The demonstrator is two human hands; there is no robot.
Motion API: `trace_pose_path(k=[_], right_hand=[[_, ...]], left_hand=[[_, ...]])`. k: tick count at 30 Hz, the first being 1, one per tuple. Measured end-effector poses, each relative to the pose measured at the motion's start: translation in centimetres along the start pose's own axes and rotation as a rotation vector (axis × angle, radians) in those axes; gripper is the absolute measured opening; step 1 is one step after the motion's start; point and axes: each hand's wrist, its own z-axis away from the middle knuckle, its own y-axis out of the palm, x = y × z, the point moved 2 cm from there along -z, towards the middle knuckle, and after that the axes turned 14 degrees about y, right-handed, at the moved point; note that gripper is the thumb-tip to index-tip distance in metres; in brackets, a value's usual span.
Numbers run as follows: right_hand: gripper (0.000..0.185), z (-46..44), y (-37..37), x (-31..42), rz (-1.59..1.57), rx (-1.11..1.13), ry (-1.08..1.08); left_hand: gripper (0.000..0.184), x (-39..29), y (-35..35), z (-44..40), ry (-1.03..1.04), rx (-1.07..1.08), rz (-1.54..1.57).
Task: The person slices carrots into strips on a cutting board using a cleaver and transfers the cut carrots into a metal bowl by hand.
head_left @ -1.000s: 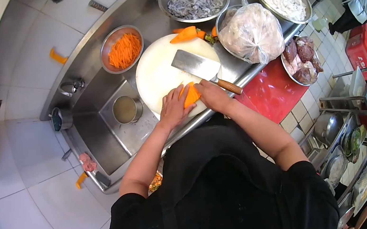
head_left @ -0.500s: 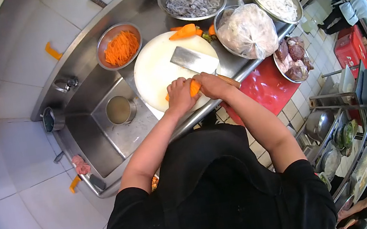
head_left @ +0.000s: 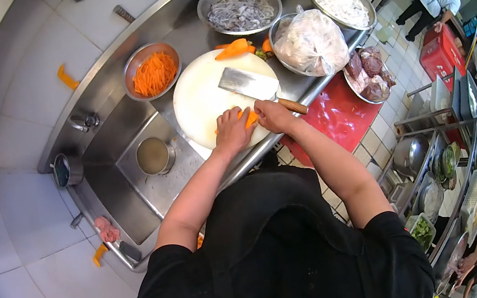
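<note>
Fingers (head_left: 226,119) of your left hand (head_left: 234,132) are holding cut carrot (head_left: 252,119) on the round white cutting board (head_left: 197,102); your curled right hand (head_left: 274,117) is resting beside it, its grip unclear. A cleaver (head_left: 248,83) is lying there, the steel sink (head_left: 149,194) is sitting leftward, and tiled floor (head_left: 370,142) is showing rightward.

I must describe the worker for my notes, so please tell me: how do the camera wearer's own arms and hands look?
The left sleeve and right sleeve are short and black. Below them, the left arm and right arm are bare. The left hand and right hand wear no gloves; I see no watch.
</note>
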Motion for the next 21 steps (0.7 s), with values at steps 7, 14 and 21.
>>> trace_pose_path(k=[7, 14, 21], right_hand=[[0.021, 1.9, -0.2, 0.7, -0.018, 0.002, 0.067], [0.043, 3.4, -0.7, 1.7, -0.093, -0.002, 0.103], [0.042, 2.0, 0.2, 0.9, -0.011, -0.010, 0.105]], left_hand=[[0.059, 0.1, 0.1, 0.5, 0.025, 0.002, -0.034], [0.058, -0.2, -0.2, 0.8, 0.014, -0.038, -0.047], [0.061, -0.4, -0.1, 0.4, -0.029, -0.002, -0.045]])
